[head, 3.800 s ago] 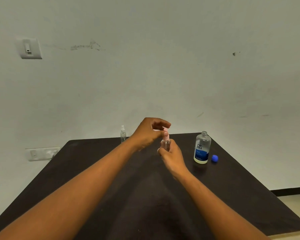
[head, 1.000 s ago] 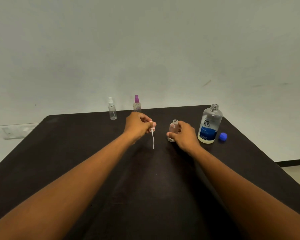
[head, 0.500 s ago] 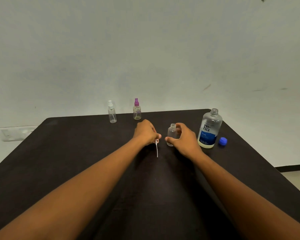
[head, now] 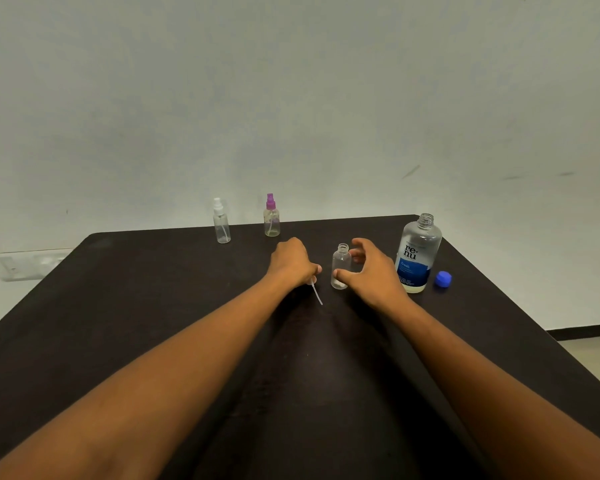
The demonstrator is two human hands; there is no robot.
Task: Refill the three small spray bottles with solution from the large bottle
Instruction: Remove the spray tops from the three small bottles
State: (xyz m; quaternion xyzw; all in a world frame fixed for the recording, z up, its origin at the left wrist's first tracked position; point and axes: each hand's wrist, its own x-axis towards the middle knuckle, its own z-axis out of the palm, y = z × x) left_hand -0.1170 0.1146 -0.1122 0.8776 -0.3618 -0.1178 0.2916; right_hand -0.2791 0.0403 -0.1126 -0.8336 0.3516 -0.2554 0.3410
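Clear uncapped small bottle [head: 340, 266] stands beside open, part-filled large bottle [head: 417, 254].

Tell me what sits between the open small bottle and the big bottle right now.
In the head view, only the right hand lies between the open small bottle and the big bottle, fingers spread around the small one; otherwise bare table.

So it's a dark brown table [head: 136, 306] pushed up against a pale wall. Along the far edge stand two small spray bottles, a clear one with a white sprayer [head: 221, 221] on the left and one with a purple sprayer [head: 271, 216] just right of it. Nearer the middle is an uncapped small clear bottle [head: 340, 266]. Far right is the large Renu solution bottle [head: 417, 254], cap off, with its blue cap [head: 443, 279] lying just beside it on the right.
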